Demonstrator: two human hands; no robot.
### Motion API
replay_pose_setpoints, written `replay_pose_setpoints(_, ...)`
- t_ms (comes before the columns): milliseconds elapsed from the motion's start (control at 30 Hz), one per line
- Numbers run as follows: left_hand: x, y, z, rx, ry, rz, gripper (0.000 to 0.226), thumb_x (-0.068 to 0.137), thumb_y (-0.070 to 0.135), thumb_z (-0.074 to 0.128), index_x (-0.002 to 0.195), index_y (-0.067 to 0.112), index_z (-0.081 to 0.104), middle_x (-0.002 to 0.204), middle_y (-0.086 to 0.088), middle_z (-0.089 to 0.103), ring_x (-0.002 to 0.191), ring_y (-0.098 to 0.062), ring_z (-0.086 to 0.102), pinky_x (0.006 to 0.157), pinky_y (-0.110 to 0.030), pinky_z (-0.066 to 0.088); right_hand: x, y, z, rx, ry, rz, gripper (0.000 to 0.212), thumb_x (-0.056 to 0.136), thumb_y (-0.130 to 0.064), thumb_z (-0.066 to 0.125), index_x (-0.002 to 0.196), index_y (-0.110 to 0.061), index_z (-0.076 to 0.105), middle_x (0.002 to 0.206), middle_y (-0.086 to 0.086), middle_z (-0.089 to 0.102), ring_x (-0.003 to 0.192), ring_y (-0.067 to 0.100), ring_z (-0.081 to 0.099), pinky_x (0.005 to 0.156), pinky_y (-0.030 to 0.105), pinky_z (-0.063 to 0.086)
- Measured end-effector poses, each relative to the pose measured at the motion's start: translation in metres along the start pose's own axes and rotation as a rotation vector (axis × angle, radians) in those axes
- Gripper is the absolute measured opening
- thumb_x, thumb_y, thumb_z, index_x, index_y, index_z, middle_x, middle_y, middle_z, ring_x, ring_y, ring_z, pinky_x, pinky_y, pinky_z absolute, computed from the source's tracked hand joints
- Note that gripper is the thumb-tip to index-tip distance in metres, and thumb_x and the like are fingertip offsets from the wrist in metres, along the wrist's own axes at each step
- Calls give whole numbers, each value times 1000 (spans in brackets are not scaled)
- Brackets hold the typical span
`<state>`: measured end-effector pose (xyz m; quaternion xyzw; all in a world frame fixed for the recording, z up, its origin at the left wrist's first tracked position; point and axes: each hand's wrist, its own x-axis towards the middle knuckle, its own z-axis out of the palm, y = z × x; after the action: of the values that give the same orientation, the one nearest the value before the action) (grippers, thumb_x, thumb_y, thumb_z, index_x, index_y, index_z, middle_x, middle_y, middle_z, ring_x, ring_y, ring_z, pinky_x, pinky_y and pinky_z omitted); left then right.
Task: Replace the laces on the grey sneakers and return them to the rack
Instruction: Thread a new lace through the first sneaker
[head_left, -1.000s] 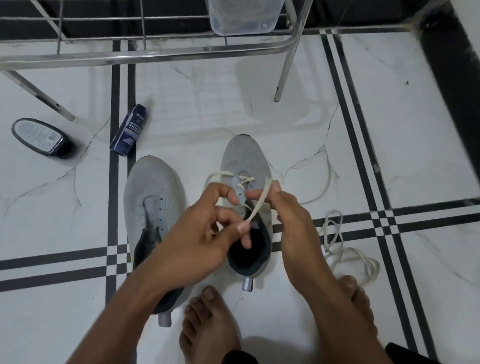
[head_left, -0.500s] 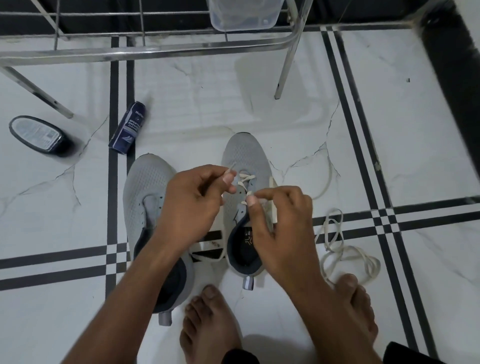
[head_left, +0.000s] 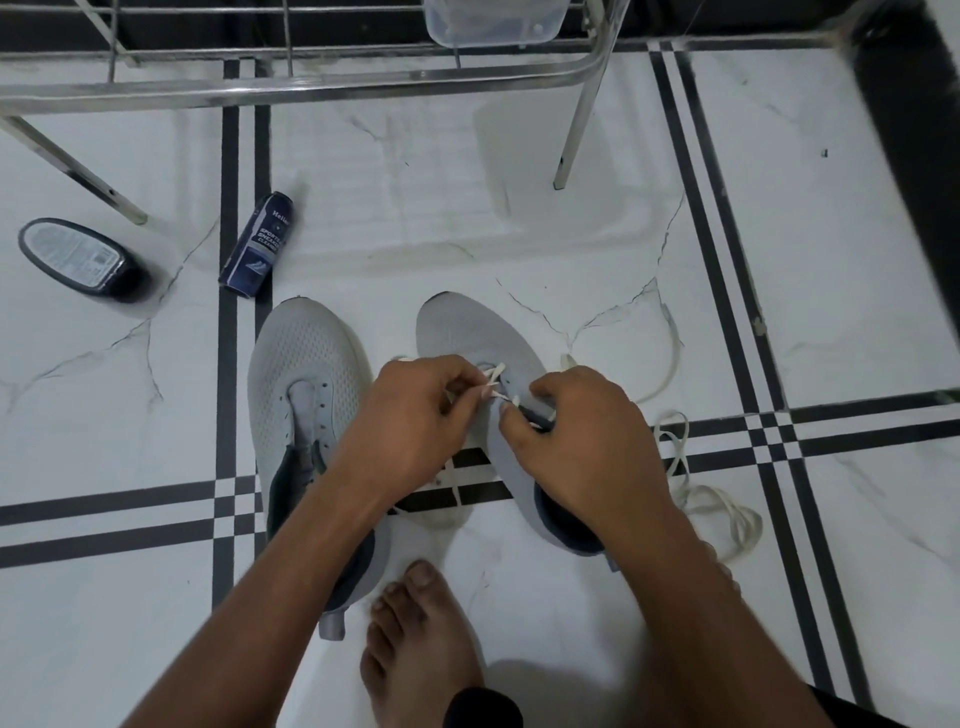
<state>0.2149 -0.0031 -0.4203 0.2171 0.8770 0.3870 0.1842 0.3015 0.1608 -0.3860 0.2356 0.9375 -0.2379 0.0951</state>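
Observation:
Two grey sneakers stand side by side on the tiled floor. The left sneaker has bare eyelets and no lace. Over the right sneaker both hands work a cream lace at the eyelets. My left hand pinches one end of the lace above the tongue. My right hand grips the other part of the lace at the sneaker's right side, covering its middle. A loose lace lies coiled on the floor to the right.
A metal rack spans the top, with a clear plastic tub on it and a leg standing ahead. A blue cleaner can and a dark oval bottle lie at the left. My bare feet are below the sneakers.
Both hands have dropped closer to the right sneaker and drawn together over its eyelets; the raised length of lace is now pulled down short between them.

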Motion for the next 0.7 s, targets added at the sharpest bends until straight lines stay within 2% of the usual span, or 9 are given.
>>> replay_pose_setpoints(100,-2,-2,1,33,12,47,10,101,29,74,106,24,81,91,13,73,75,-4,65,76,-20,51,9,-2,0,-92,-36,-32,38,101,-44,56,75,-18,67,82,-1,61,69,17,59,65,37,54)
replay_pose_setpoints(167,0,-2,3,71,14,76,10,100,28,74,105,23,82,92,10,69,79,-6,62,77,-27,53,14,-4,-1,-140,-79,-50,35,103,-41,54,80,-21,72,79,-3,64,70,16,60,67,34,54)
replay_pose_setpoints(267,5,-1,10,109,-10,67,11,100,26,73,101,19,81,91,4,64,81,-11,60,76,-35,54,19,-6,-2,-221,-133,-77,29,106,-38,53,93,-22,74,89,-1,70,80,21,64,69,31,49)
replay_pose_setpoints(433,8,-1,20,187,-34,83,20,101,22,66,86,12,75,84,1,57,72,-18,57,69,-46,52,25,-6,-2,-241,-138,-48,21,104,-28,57,94,-16,71,89,4,72,79,25,66,69,32,48)
replay_pose_setpoints(533,9,-2,23,155,-54,54,19,100,22,67,85,13,74,83,2,58,74,-17,57,71,-43,53,25,-2,-2,-174,-79,-6,27,103,-34,54,91,-19,72,83,0,72,77,25,67,72,35,56)
replay_pose_setpoints(633,7,-5,22,33,6,12,12,101,26,71,96,17,78,87,6,65,78,-7,60,75,-29,53,26,-1,-3,-110,-63,5,36,100,-54,60,88,-23,73,81,-4,72,78,21,69,75,37,59)
replay_pose_setpoints(700,3,-7,22,-10,47,-7,11,101,26,71,99,19,80,88,7,67,78,-5,61,74,-22,50,28,-2,-4,-130,-88,-1,41,96,-61,65,88,-22,73,82,-4,72,79,21,69,75,37,59)
